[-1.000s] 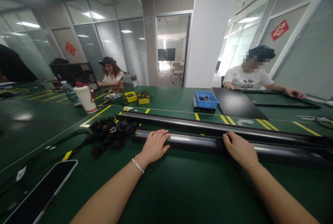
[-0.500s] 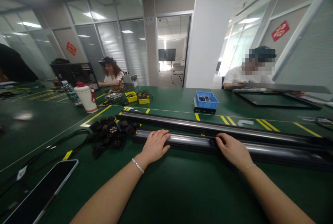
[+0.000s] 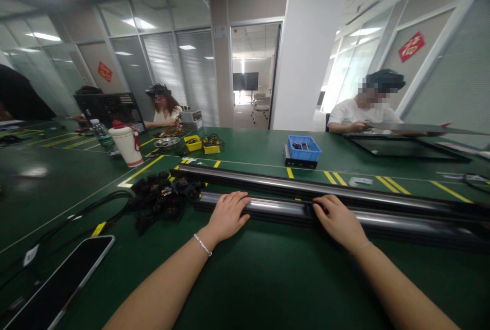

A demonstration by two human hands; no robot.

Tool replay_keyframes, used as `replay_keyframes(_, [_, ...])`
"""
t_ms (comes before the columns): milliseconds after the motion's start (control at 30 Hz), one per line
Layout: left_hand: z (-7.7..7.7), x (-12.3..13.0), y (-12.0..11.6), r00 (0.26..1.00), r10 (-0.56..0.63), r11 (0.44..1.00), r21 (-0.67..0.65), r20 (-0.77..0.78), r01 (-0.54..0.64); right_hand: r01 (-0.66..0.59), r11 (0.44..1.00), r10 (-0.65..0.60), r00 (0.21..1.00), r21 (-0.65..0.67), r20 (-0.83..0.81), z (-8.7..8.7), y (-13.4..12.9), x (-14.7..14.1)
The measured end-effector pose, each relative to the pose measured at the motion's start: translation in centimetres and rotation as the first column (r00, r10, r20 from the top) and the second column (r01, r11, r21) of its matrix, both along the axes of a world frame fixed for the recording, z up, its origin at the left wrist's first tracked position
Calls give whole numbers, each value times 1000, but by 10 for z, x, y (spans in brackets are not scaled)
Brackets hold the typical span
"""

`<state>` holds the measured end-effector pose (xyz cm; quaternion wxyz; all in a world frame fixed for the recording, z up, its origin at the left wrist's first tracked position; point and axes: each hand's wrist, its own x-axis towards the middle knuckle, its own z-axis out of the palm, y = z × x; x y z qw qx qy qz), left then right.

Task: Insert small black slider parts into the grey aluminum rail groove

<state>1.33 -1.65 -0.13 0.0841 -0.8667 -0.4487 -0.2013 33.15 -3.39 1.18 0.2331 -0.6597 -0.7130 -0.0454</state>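
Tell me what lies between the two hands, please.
Between the left hand and right hand, the head view shows a shiny stretch of the nearer rail and a small dark piece.

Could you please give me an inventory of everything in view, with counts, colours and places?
Near rail: one, black and silver, under both hands
Far rail: one, black and silver, just beyond
Parts pile: uncountable, black, left of rails
Cables: several, black, left
Phone: one, black screen, near left
Cup: one, white, red lid, left
Bottle: one, clear, beside cup
Small bins: two, yellow, beyond rails
Blue bin: one, blue, on a dark box
Computer case: one, black, far left
Panel: one, grey, held at far right
Frame: one, black, below panel
Table: one, green, under everything
Wall signs: two, red, background
Left hand: one, bare, on near rail
Right hand: one, bare, on near rail
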Motion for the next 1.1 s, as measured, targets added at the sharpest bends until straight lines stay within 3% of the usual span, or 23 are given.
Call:
replay_keyframes(633, [0,0,0,1000,6,1000,-9,2,-6,-114,993,115,993,-20,26,-5,-3,-22])
replay_keyframes(933, [0,0,0,1000,6,1000,-9,-3,-6,-96,995,95,995,-37,-20,-3,-5,-25])
replay_keyframes(1100, [0,0,0,1000,6,1000,-7,-10,-6,-208,976,211,977,71,-39,-5,-5,-29])
